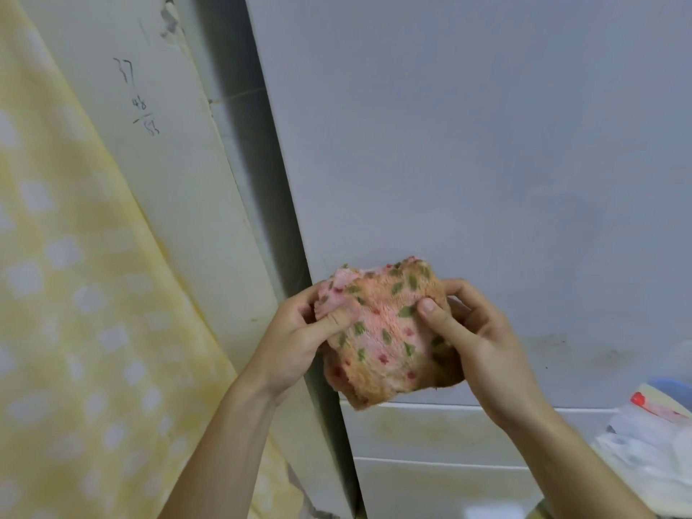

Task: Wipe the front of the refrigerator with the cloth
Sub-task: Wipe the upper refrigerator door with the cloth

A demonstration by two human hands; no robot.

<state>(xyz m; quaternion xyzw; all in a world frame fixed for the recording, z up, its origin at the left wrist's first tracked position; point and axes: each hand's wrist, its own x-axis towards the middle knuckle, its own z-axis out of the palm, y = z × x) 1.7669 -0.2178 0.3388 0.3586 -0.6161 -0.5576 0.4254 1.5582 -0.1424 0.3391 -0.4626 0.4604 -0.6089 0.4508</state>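
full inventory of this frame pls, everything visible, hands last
refrigerator: 1, pale grey-white, fills the right side; smudges low on the upper door
cloth: 1, pink-orange with green and red spots, centre, bunched in front of the refrigerator
curtain: 1, yellow with white patches, left edge
wall: 1, cream, between curtain and refrigerator; pencilled numbers on it
plastic bag: 1, white, lower right corner
blue item: 1, blue, above the plastic bag; kind unclear
left hand: 1, grips the cloth's left edge
right hand: 1, grips the cloth's right edge, thumb on front
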